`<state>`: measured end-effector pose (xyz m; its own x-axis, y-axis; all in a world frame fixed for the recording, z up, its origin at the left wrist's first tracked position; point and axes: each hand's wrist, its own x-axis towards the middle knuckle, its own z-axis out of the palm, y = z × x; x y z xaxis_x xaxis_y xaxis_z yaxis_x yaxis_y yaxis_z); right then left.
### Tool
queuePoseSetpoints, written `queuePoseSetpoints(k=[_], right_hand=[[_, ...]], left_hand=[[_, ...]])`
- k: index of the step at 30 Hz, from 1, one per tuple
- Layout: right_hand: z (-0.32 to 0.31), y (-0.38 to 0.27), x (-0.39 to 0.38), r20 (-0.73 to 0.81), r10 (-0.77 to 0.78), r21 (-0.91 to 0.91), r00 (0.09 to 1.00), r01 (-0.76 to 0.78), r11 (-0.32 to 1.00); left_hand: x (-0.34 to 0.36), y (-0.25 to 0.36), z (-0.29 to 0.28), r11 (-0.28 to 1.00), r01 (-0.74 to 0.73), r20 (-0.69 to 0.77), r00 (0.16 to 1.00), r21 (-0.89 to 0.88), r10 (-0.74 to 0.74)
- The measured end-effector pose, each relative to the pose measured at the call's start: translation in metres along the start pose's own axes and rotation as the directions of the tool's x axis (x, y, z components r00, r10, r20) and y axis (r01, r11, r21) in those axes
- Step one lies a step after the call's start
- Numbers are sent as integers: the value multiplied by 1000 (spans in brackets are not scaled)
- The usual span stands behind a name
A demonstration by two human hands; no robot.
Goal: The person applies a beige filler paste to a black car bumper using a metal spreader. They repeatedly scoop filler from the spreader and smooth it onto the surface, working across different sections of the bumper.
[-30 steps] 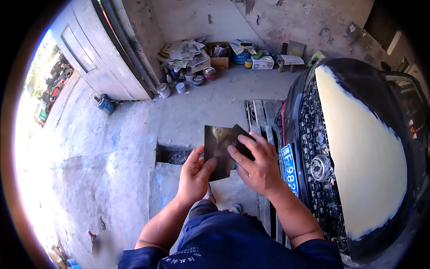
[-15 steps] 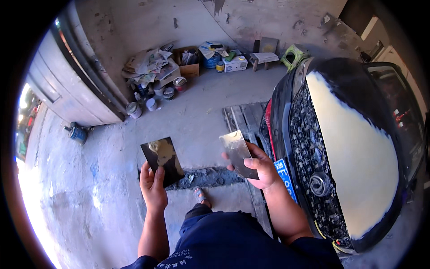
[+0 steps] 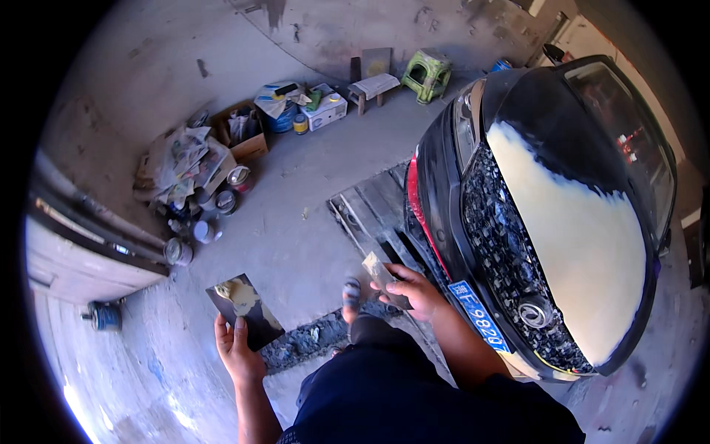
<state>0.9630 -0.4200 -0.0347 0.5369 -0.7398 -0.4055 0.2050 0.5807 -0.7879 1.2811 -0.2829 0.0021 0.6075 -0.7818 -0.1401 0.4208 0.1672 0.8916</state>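
Your left hand gripped a dark rectangular plate bearing cream paste; your right hand clasped a flat, cream-tipped spreader. Overlapping a second earlier, both stood apart, left of the cream-patched black car.

car body workshop: black car with hood partly coated cream, cluster of paint cans, heaped newspapers by scuffed wall, stained concrete floor.

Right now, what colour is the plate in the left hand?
The plate is black with cream patches, best seen in the head view.
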Motion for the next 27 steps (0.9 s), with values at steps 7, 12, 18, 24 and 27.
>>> queuePoseSetpoints(k=[7,12,18,24,27], right_hand=[[-30,-41,144,-119,71,74,990,-62,995],[-39,-112,237,-154,105,90,982,-92,992],[-76,-170,323,-247,13,91,969,10,996],[-96,-187,383,-491,0,176,871,100,979],[-94,-195,401,-652,14,273,758,218,937]], left_hand=[[162,-31,59,997,27,65,997,75,-32],[271,-27,128,995,22,112,993,96,-33],[398,-31,195,986,51,205,975,159,-84],[549,-64,263,955,111,456,859,276,-232],[614,-86,324,929,99,597,740,358,-309]])
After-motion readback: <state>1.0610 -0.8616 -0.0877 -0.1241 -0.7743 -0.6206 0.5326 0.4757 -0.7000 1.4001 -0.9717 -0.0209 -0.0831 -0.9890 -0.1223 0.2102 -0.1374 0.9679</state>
